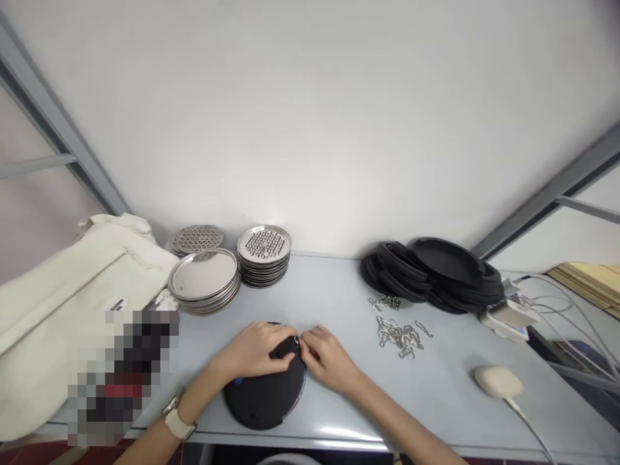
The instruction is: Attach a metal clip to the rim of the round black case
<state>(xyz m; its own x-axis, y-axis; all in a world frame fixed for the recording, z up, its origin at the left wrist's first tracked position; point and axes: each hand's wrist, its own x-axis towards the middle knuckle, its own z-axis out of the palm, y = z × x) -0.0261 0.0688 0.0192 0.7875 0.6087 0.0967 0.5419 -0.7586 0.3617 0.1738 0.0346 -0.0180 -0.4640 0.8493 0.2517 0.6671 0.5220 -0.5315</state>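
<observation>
A round black pouch point(261, 397) lies on the grey table, with a thin shiny edge along its right side and a small blue mark at its left. My left hand point(259, 349) is closed on the pouch's upper edge, the thumb lying across its top face. A small metal clip point(296, 339) shows at that edge, between my two hands. My right hand point(327, 355) pinches at the clip from the right; its fingertips partly hide it. To the right lies a loose pile of metal clips point(400, 334).
Behind on the left stand a stack of plain metal discs point(203, 276) and a stack of perforated metal discs point(264, 255). Several black round pouches point(445, 268) are heaped at back right. A cream bag point(72, 303) takes the left side; a white corded device point(498, 381) lies right.
</observation>
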